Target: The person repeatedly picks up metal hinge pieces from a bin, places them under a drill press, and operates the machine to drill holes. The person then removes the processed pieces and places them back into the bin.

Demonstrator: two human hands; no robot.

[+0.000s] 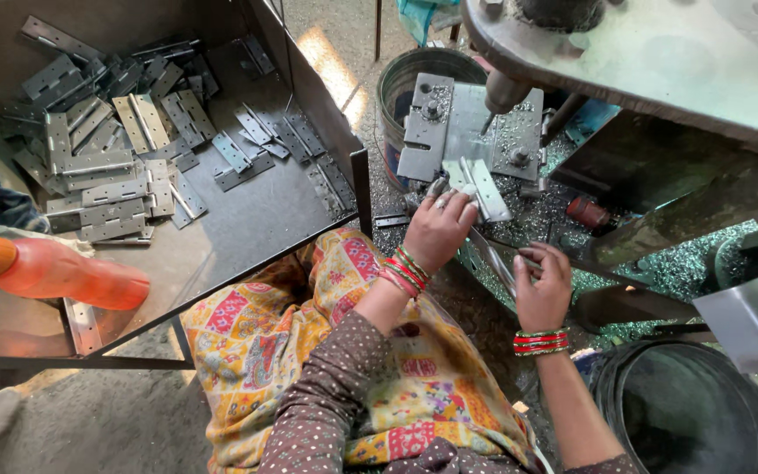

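Note:
My left hand [439, 226] holds a grey metal hinge [482, 188] flat on the drill press fixture plate [449, 123], just below the drill bit [489, 121]. My right hand [543, 283] grips a metal lever handle [495, 259] lower down, near the machine's base. Both wrists carry red and green bangles.
A dark metal tray [247, 219] on the left holds several loose grey hinges [116, 149]. An orange plastic bottle [54, 272] lies at its near edge. Metal shavings [668, 263] cover the machine bed. A black bucket [686, 412] stands at lower right, a drum [405, 79] behind the fixture.

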